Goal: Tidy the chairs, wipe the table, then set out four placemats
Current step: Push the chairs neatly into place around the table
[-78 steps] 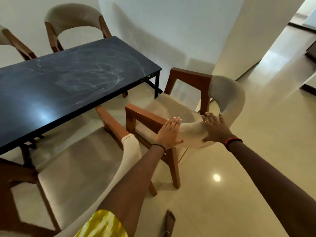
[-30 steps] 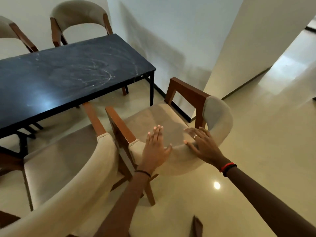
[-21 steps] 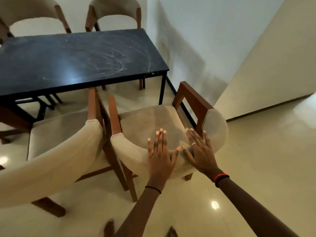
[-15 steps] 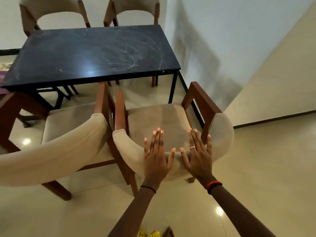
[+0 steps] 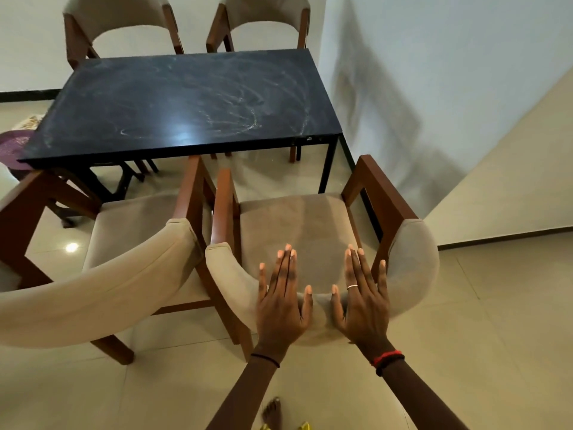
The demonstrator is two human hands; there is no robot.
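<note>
Both flat hands, left hand point(image 5: 282, 301) and right hand point(image 5: 362, 301), fingers straight and a little spread, press the chair point(image 5: 322, 252) back (probably to push it under the table point(image 5: 186, 100)).

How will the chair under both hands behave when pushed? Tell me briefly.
The chair probably slides readily: it stands on a glossy tiled floor. Its wooden frame looks rigid, so it should move as one piece. With the left hand and right hand pressing high on the padded backrest, it might tip if a leg catches.

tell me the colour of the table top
Black with pale swirled smears, table top; seen in the head view.
</note>
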